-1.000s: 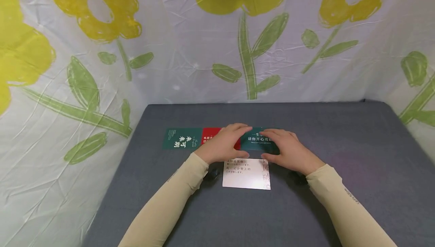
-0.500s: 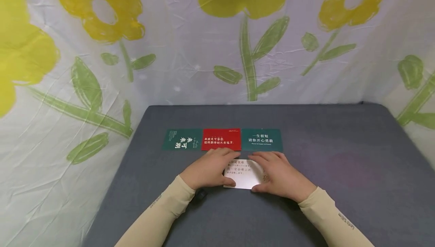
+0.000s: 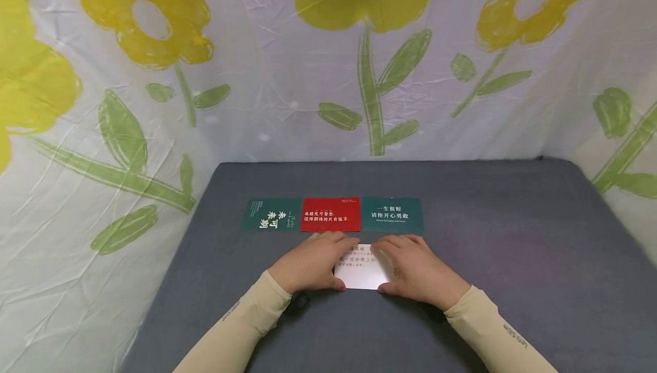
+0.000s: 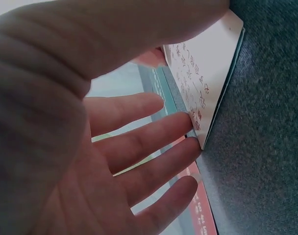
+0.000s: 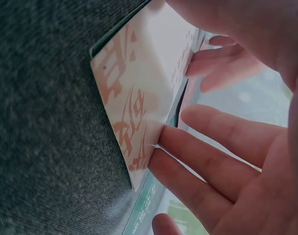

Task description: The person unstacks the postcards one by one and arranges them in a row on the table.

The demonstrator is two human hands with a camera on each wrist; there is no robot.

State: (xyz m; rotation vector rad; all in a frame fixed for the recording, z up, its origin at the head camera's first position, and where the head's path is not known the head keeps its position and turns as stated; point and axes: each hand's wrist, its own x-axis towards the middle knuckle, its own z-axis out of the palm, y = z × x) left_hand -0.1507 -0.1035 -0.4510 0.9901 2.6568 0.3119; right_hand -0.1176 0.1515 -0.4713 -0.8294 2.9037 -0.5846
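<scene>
Pale cloth (image 3: 267, 76) printed with yellow flowers (image 3: 187, 5) and green stems (image 3: 370, 90) hangs along the far, left and right sides of a dark grey bench (image 3: 487, 213). Across the bench's middle runs a row of three cards, just beside one another: a left green card (image 3: 256, 216), a red card (image 3: 331, 223) and a right green card (image 3: 392, 223), all bearing white characters. Just on the near side of this row, the white card (image 3: 361, 273) (brown lettering on a glossy face) sits between both hands; whether it is slightly raised, I cannot tell. The left hand (image 3: 310, 263) has its grip pinching the card's left end, thumb at the near edge, middle and ring fingertips at the far edge, the little finger apart from it. The right hand (image 3: 423, 270) mirrors this at the right end, its grip likewise pinching, with the fingers spread. A thin teal edge (image 4: 229, 72) shows beneath the white card in the left wrist view. Cream sleeves (image 3: 236, 327) cover both forearms.
</scene>
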